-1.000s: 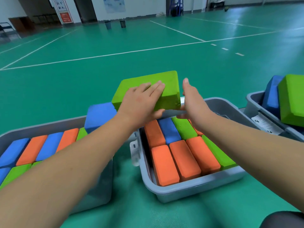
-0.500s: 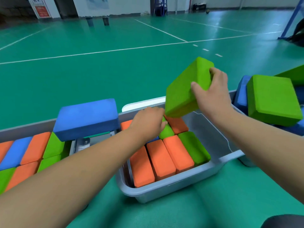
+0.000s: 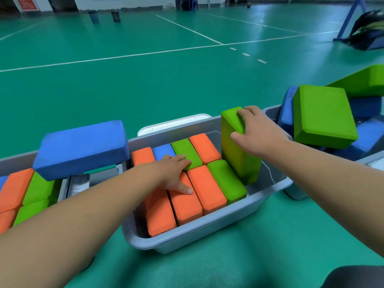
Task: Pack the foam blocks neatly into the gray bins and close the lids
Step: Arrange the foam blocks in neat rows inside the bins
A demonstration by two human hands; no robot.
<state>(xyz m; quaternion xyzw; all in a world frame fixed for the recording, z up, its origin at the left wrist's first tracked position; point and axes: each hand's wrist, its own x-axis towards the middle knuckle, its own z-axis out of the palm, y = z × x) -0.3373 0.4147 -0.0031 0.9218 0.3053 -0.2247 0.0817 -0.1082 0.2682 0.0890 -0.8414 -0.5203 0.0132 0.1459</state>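
One green rectangular foam block (image 3: 239, 154), held aloft half a second ago, now stands on end in the gap at the right of the middle gray plastic bin (image 3: 207, 230), the right hand (image 3: 257, 133) gripping its top. The left hand (image 3: 173, 171) lies flat on the packed orange, green and blue blocks (image 3: 207, 190). The layer looks nearly full.

The hall is bright and evenly lit — pale sheen streaks the green floor (image 3: 259, 23) in the upper right of the frame, reflecting light from beyond the top edge. Shadows are soft and faint; the darkest sits inside the left wall of the middle gray bin (image 3: 207, 231). Colours are saturated. Wide-angle distortion slightly bows the white floor lines (image 3: 133, 56), and the upper corners — the right one especially — look smeared.
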